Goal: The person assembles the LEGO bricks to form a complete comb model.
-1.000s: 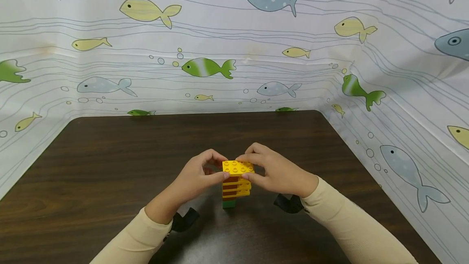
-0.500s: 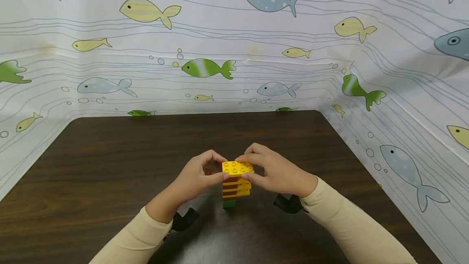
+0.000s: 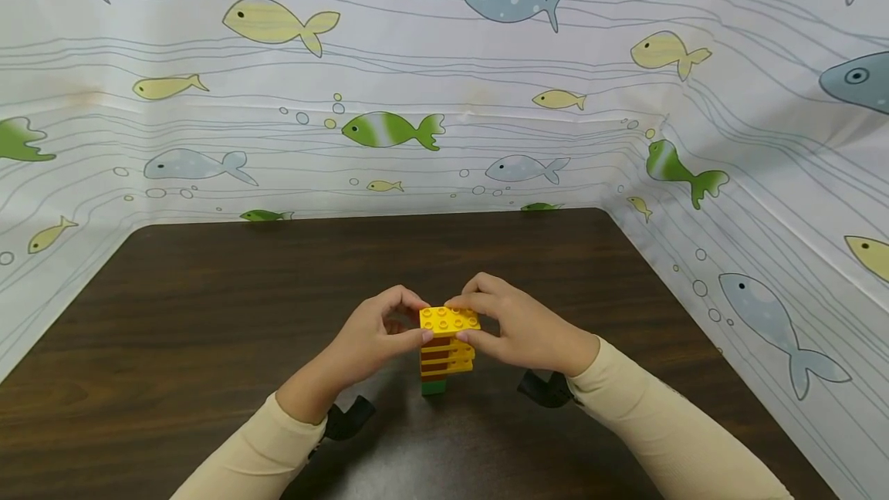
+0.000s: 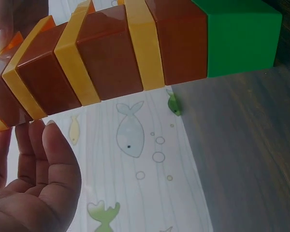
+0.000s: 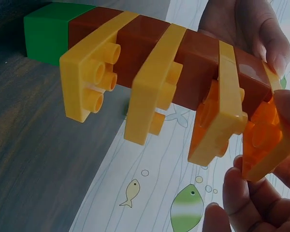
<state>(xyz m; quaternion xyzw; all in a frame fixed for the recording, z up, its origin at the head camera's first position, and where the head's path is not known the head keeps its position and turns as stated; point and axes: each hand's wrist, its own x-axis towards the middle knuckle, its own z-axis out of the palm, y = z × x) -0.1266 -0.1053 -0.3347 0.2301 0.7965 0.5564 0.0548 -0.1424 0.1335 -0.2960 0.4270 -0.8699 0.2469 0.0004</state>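
A tower of toy building bricks stands on the table, a green brick (image 4: 244,38) at its foot. Above that, brown bricks (image 4: 108,53) alternate with thin yellow bricks (image 5: 152,92) that jut out to the right like shelves. My left hand (image 3: 373,332) pinches the left end of the topmost yellow brick (image 3: 441,321) between thumb and fingers. At that brick's right end, my right hand (image 3: 522,322) grips it, thumb on the near side and fingers on the far side. In the right wrist view, studs show on the jutting ends.
The dark wooden table (image 3: 229,292) is edged at the back and sides by a white curtain (image 3: 417,60) printed with fish. Black wrist straps (image 3: 349,417) hang below both cream sleeves (image 3: 663,415).
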